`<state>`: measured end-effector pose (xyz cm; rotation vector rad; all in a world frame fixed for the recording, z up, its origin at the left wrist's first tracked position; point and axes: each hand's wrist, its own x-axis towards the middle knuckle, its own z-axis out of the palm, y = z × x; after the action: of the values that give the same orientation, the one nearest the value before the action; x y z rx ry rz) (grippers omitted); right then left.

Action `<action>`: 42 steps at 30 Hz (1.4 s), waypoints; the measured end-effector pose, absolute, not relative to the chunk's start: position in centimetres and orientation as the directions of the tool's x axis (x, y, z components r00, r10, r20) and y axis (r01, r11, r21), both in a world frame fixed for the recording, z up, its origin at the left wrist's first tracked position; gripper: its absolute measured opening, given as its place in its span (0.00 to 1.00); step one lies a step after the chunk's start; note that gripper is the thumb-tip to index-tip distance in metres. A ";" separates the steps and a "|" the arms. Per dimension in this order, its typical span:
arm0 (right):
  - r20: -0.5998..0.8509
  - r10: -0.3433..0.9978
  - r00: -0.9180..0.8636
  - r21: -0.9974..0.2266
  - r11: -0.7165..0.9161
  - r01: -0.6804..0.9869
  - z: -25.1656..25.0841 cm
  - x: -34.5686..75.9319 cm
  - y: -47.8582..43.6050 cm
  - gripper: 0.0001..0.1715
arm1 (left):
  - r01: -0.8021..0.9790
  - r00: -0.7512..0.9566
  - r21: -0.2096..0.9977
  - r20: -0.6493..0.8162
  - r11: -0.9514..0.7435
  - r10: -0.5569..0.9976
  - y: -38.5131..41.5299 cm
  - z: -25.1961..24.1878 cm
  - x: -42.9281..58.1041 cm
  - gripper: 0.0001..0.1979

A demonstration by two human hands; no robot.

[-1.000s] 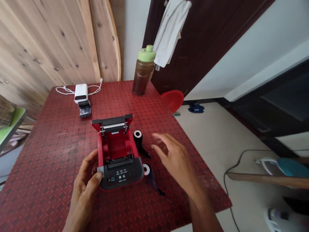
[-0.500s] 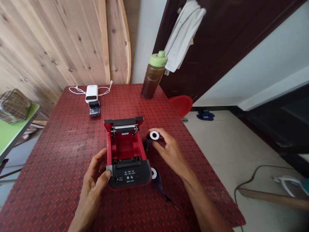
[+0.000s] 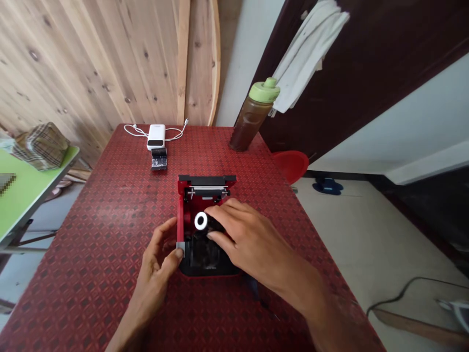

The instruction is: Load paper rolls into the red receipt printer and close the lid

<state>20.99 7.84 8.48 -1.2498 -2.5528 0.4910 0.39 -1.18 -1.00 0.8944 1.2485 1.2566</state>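
Observation:
A red and black printer [image 3: 187, 266] stands on the table with its lid [image 3: 207, 180] raised. My left hand [image 3: 159, 256] grips its left side, thumb on the grey corner piece and fingers along the outer wall. Held over the open bay is a black ribbon roll [image 3: 214, 224] with a white core end, pinched between the thumb and fingers of my right hand [image 3: 244, 232]. Dark film hangs from the roll across the front panel. A dark strip [image 3: 252, 287] lies by the printer's right front, partly hidden under my right forearm.
Behind the printer lie a white power bank [image 3: 157, 134] with a white cable and a small black ribbon piece [image 3: 159, 160]. A brown bottle [image 3: 252, 117] with a green lid stands at the back right of the red patterned table [image 3: 106, 234]. A red stool [image 3: 293, 164] is beyond the right edge.
My right hand has carried the ribbon roll from beside the printer leftward to over its open bay. My left hand still grips the printer. The view has shifted slightly left.

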 end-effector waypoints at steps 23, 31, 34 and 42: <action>-0.262 0.783 -0.563 -0.190 0.531 0.826 6.0 16.2 10.9 0.21 | -0.215 -0.101 0.959 -0.208 0.183 0.973 -1.4 -0.4 0.6 0.31; 0.171 0.674 -0.719 -0.483 0.693 0.535 6.9 21.3 8.6 0.28 | -0.195 -0.103 0.966 -0.196 0.173 0.975 -1.3 -0.5 0.5 0.30; 0.228 0.626 -0.746 -0.438 0.750 0.496 6.5 21.5 8.6 0.21 | -0.200 -0.097 0.965 -0.194 0.172 0.976 -1.3 -0.5 0.4 0.29; 0.185 0.604 -0.775 -0.427 0.760 0.490 5.1 20.4 9.8 0.14 | -0.211 -0.106 0.957 -0.222 0.196 0.969 -1.5 -0.8 0.4 0.31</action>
<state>20.41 9.80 5.14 -0.8456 -2.6455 0.5159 0.43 -1.45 -0.81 0.8430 1.2442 1.2304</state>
